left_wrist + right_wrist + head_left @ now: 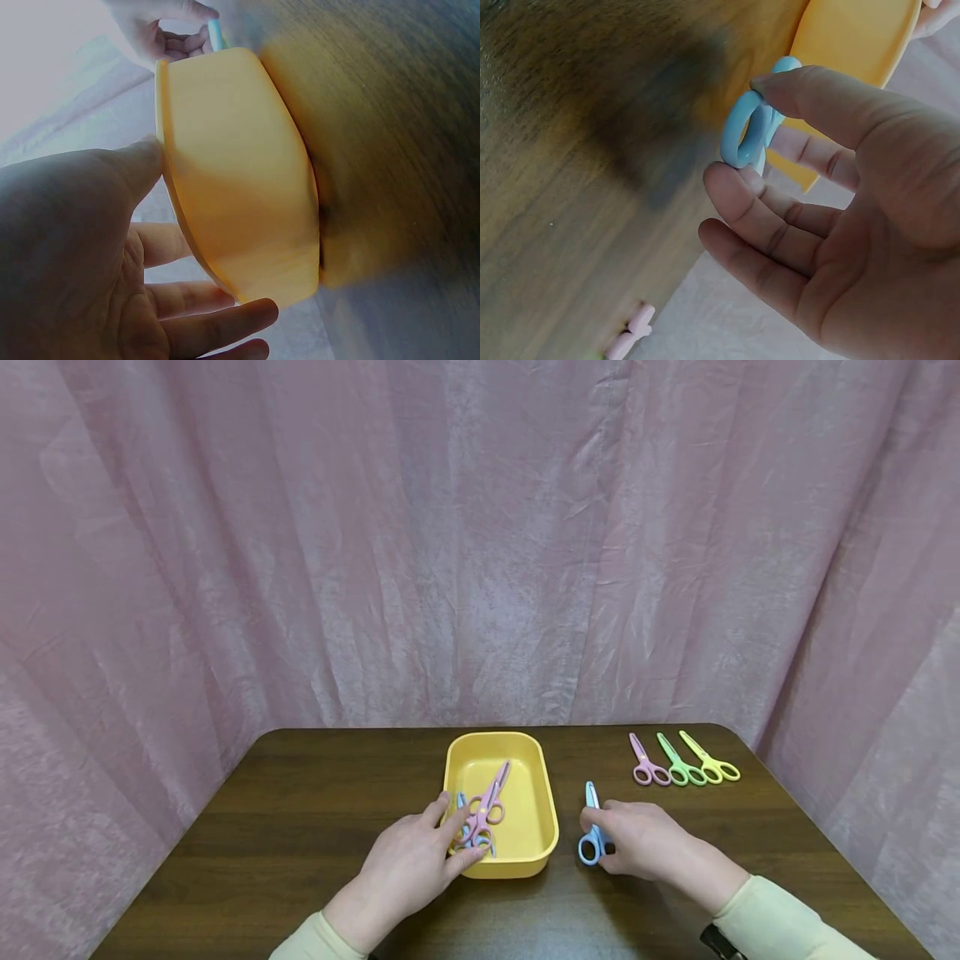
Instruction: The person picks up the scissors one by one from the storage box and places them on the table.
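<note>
On the table stands a yellow tray point(540, 810) with pink scissors point(487, 806) and blue scissors point(461, 806) lying in its left part. My left hand point(408, 864) rests at the tray's near left corner, thumb and fingers spread over the rim. In the left wrist view its thumb touches the rim point(161, 112) and its fingers are fairly straight. To the right of the tray my right hand point(645, 843) pinches another pair of blue scissors point(592, 843) at the handle loops. Their closed blades point away from me. In the right wrist view, thumb and fingertips meet a blue loop point(739, 131).
At the table's back right lie pink scissors point(649, 772), green scissors point(684, 772) and yellow scissors point(712, 767) in a row, side by side. A pink curtain point(480, 543) hangs behind the dark wooden table point(322, 793) and along its sides.
</note>
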`<move>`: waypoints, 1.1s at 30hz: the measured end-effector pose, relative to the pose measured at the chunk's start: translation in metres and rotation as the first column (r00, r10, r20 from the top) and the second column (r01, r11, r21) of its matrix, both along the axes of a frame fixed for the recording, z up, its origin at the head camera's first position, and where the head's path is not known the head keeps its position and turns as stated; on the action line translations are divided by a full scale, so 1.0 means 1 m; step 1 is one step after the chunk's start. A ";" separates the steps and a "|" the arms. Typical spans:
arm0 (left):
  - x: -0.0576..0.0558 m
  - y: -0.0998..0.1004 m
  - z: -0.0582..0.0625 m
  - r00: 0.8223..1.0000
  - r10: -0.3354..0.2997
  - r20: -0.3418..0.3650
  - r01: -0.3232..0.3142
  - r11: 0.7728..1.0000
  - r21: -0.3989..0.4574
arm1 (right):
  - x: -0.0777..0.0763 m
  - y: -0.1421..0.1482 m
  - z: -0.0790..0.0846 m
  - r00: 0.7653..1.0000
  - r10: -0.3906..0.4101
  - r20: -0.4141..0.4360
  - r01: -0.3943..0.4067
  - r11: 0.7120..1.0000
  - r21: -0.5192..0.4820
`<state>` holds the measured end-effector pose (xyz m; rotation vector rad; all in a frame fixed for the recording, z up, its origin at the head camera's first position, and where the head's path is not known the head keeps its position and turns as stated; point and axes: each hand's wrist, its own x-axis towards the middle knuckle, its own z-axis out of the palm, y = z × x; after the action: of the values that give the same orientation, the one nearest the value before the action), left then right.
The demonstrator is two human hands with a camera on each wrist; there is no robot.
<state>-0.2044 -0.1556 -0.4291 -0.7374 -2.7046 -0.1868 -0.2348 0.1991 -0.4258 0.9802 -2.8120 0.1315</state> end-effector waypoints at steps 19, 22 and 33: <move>0.000 0.000 0.001 1.000 -0.001 -0.010 0.001 1.000 -0.006 | -0.003 0.001 0.000 0.994 -0.008 0.108 0.004 0.999 0.039; 0.000 0.000 0.001 1.000 -0.004 -0.008 0.004 1.000 -0.005 | -0.003 0.001 0.002 0.990 -0.017 0.137 0.011 0.999 0.047; -0.001 -0.001 0.001 1.000 0.001 0.004 -0.001 1.000 -0.005 | 0.001 0.002 0.003 0.988 -0.039 0.152 0.035 0.999 0.029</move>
<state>-0.2050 -0.1562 -0.4282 -0.7383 -2.7100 -0.1813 -0.2340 0.2011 -0.4230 0.9613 -2.9760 0.1731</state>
